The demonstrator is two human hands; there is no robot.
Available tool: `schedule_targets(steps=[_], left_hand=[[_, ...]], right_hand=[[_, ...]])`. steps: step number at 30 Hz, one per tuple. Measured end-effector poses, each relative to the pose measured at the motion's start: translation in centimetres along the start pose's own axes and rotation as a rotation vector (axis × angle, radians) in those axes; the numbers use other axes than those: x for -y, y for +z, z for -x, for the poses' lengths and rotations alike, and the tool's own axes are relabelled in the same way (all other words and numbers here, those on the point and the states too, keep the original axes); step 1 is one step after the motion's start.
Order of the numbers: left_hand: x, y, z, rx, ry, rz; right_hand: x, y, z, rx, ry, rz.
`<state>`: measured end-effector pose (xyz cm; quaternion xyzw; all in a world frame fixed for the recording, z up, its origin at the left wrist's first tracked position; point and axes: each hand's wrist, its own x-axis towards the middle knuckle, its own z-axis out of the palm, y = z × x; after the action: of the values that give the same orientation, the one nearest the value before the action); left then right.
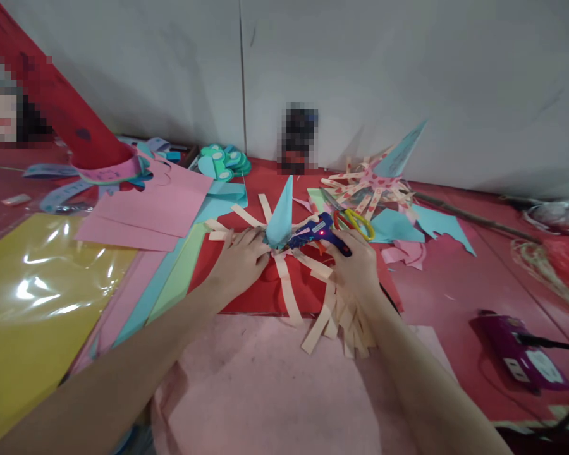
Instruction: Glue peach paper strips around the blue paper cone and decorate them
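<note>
My right hand (359, 265) is closed round the handle of a blue hot glue gun (318, 231) with a lit red light. Its nozzle points left at the base of a light blue paper cone (281, 215). Cream paper strips (289, 291) spread out around the cone's base. At the cone's left side, my left hand (243, 259) has its fingers bent against the base and the strips, holding the piece. Red paper (251, 297) lies under the work. More loose cream strips (346, 319) hang near my right wrist.
Yellow-handled scissors (359, 224) lie behind the glue gun. A finished-looking cone with patterned strips (393, 161) stands back right. Pink sheets (146, 202), a yellow sheet in plastic (42, 303) and a red paper tube (61, 95) are left. A purple power bank (516, 351) with a cable sits right.
</note>
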<state>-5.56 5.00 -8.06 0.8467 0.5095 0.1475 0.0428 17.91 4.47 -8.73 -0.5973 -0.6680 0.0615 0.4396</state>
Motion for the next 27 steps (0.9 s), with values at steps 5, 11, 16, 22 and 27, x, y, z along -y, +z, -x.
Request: schedule_targets(steps=[5, 11, 16, 22, 27], left_hand=[[-0.6, -0.6, 0.0, -0.148, -0.019, 0.086], [-0.8, -1.1, -0.1, -0.162, 0.173, 0.114], [-1.0, -1.2, 0.0, -0.077, 0.246, 0.119], [-0.8, -0.9, -0.1, -0.04, 0.194, 0.225], [-0.2, -0.2, -0.2, -0.147, -0.037, 0.314]], right_hand=[[-0.5, 0.2, 0.1, 0.077, 0.094, 0.022], [-0.8, 0.2, 0.1, 0.12, 0.123, 0.023], [-0.6, 0.1, 0.0, 0.114, 0.109, 0.063], [-0.7, 0.1, 0.0, 0.12, 0.121, 0.049], [-0.5, 0.1, 0.1, 0.121, 0.131, 0.028]])
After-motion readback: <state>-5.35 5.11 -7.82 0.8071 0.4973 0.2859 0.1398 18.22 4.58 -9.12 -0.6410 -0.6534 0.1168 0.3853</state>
